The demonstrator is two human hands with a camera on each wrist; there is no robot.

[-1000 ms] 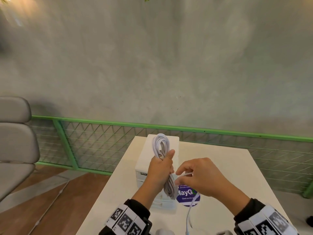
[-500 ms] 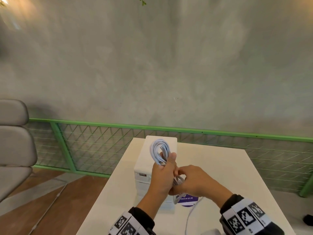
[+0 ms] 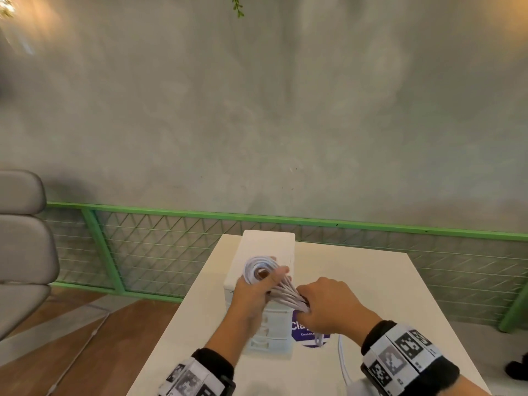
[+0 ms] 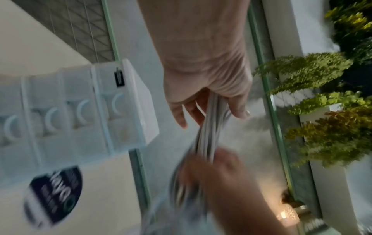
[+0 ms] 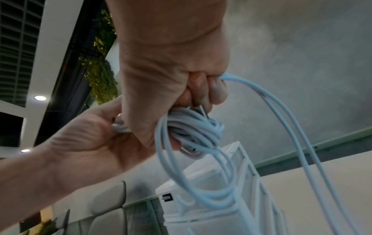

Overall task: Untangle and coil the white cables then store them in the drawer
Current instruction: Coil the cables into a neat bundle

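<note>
- Gripping one end of the white cable bundle (image 3: 281, 292), left hand (image 3: 254, 292) curls round it, low centre of the frame.
- Right hand (image 3: 328, 302) clenches the other end, above the drawer unit (image 3: 271, 324) on the worktop (image 3: 371, 281).

Two bare hands, left hand (image 3: 251, 295) and right hand (image 3: 328, 304), no rings or gloves visible. Black sleeves (image 3: 213, 364) down to both wrists. Around each wrist a broad band (image 3: 400, 357) of white panels printed with black-and-white square fiducial markers, side by side; left band's (image 3: 190, 381) markers blurred.
</note>
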